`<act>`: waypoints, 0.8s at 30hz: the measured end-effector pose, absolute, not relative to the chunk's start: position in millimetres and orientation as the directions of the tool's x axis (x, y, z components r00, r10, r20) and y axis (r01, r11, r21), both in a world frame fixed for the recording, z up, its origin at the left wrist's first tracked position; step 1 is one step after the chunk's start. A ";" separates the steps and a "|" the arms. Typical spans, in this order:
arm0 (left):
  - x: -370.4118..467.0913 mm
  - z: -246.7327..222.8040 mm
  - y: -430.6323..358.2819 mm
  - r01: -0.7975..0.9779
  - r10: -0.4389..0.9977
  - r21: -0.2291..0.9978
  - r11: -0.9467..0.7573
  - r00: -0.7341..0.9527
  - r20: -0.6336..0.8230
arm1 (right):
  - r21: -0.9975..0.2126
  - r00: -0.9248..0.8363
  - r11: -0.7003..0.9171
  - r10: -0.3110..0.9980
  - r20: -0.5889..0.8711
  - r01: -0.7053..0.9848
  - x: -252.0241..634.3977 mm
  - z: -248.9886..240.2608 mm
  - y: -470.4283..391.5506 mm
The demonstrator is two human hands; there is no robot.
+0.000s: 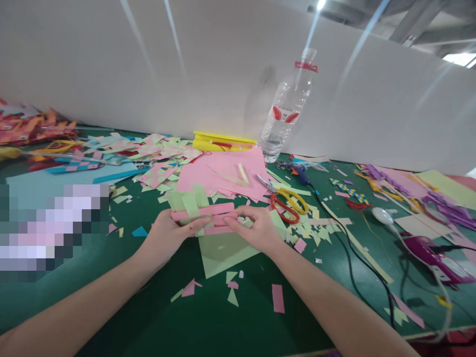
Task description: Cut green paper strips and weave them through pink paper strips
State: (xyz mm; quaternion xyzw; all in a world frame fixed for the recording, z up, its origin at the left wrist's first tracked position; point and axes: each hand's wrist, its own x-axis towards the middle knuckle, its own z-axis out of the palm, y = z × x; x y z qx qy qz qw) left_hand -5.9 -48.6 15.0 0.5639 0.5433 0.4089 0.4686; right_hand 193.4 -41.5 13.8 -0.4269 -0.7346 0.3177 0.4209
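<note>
A small weave of pink strips crossed by light green strips is held up between both hands over the green table. My left hand pinches its left side, thumb across the front. On the right side, my right hand grips the ends of the pink strips between thumb and fingers. A light green sheet lies under the weave, and a pink sheet lies behind it. Scissors with red and yellow handles rest to the right of my right hand.
Paper scraps are scattered over the green table. A plastic bottle stands at the wall. A glue gun trails a black cable on the right, near a purple device. Woven pieces are heaped at the back left.
</note>
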 end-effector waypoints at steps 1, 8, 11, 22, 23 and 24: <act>-5.6 15.1 -48.5 0.209 0.996 0.977 0.043 0.070 -0.059 | -0.820 -0.287 0.443 0.890 0.353 0.364 193.4 14.4 -41.8; -5.5 16.2 -48.0 0.210 0.999 0.976 0.048 0.011 -0.051 | -0.814 -0.302 0.455 0.883 0.359 0.361 193.8 13.6 -41.0; -4.5 20.2 -49.5 0.237 0.999 0.971 0.046 -0.017 -0.043 | -0.822 -0.299 0.452 0.884 0.360 0.346 194.4 13.3 -40.8; -5.5 19.3 -49.1 0.311 0.999 0.950 0.037 -0.015 -0.034 | -0.791 -0.390 0.475 0.861 0.326 0.386 194.2 11.8 -39.6; -5.5 18.7 -48.8 0.306 0.999 0.951 0.038 -0.016 -0.035 | -0.772 -0.404 0.490 0.854 0.329 0.406 194.0 11.4 -39.6; -5.6 18.1 -48.6 0.298 0.999 0.954 0.038 -0.019 -0.034 | -0.757 -0.413 0.498 0.849 0.329 0.423 194.0 11.2 -39.5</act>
